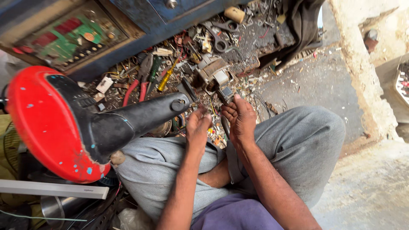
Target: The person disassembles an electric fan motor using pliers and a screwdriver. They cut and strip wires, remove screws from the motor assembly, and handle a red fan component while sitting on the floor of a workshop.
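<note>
My right hand [240, 120] grips a small dark block-shaped part [226, 93] with a pale face, held up over my lap. Right beside it, my left hand [198, 127] has its fingers curled toward the same spot; whether it holds anything is hidden. The black neck of a fan stand [140, 117] with a red round base [40, 123] lies across my left knee, and its tip ends just left of my left hand. I sit cross-legged in grey trousers [298, 140].
The floor in front is strewn with parts: a small motor [211, 73], red-handled pliers [135, 87], a yellow-handled screwdriver [167, 79], a wrench [219, 40]. A blue cabinet with a green circuit board [70, 40] stands behind. Bare concrete [315, 81] lies at right.
</note>
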